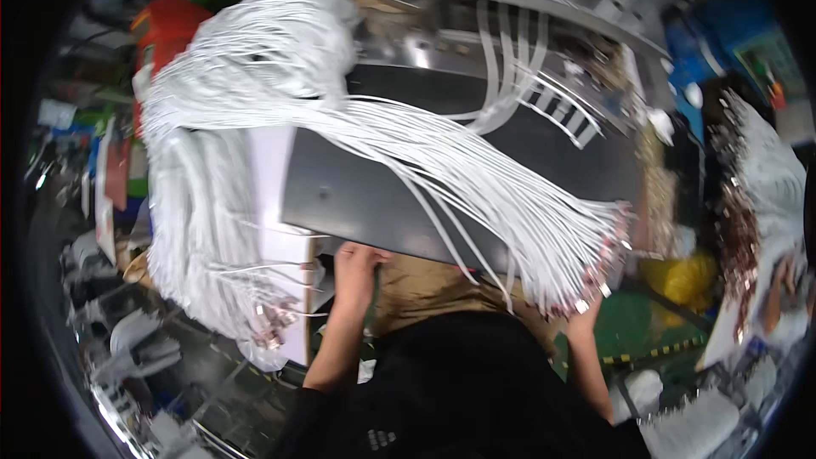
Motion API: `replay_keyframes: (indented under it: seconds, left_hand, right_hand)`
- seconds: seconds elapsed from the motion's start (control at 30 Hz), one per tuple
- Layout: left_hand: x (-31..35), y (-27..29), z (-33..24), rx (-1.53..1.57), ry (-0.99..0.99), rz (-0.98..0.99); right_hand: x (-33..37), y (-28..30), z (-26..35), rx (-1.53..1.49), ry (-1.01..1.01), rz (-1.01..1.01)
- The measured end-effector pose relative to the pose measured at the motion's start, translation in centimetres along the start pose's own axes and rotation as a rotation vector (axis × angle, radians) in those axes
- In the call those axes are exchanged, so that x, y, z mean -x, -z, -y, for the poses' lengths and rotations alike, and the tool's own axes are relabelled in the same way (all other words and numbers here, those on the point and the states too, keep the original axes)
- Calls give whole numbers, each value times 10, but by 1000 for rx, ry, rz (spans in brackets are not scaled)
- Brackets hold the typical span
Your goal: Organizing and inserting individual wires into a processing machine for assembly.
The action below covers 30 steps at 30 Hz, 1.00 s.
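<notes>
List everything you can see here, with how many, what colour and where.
Cable bundle: one, white, draped across the table
Cable heap: one, white, upper left, part hanging down
Table: one, black, centre
Pale strips: several, whitish, table's far side
Pale board: one, whitish, left of the table
Red object: one, red, upper left
Yellow bag: one, yellow, right
Hanging cables: many, white, far right
Other person's hand: one, bare, far right
Floor: one, green, lower right
Background clutter: uncounted, mixed colours, blurred around the rim
Black clothing: black, bottom centre
Left hand: one, bare, table's near edge
Right hand: one, bare, partly hidden by the bundle's end
</notes>
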<state>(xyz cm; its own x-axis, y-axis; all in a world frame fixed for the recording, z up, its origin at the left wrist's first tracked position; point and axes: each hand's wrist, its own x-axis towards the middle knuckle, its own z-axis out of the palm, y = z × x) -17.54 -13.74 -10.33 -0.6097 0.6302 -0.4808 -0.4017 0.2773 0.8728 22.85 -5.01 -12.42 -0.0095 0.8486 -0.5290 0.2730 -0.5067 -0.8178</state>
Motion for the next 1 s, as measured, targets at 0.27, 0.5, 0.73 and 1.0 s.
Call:
replay_keyframes:
  seconds: [0.27,0.5,0.73,1.0]
  left_hand:
    - [60,35,-14,43,87,75]
    - [74,39,-2,80,141,211]
    - [69,-24,26,-24,30,98]
    - [86,-84,-26,-280,-711,302]
  right_hand:
    - [17,77,-76,524,697,-16]
    - [48,101,-81,703,656,180]
    - [64,82,-56,494,467,-123]
    - [-10,166,124,62,211,258]
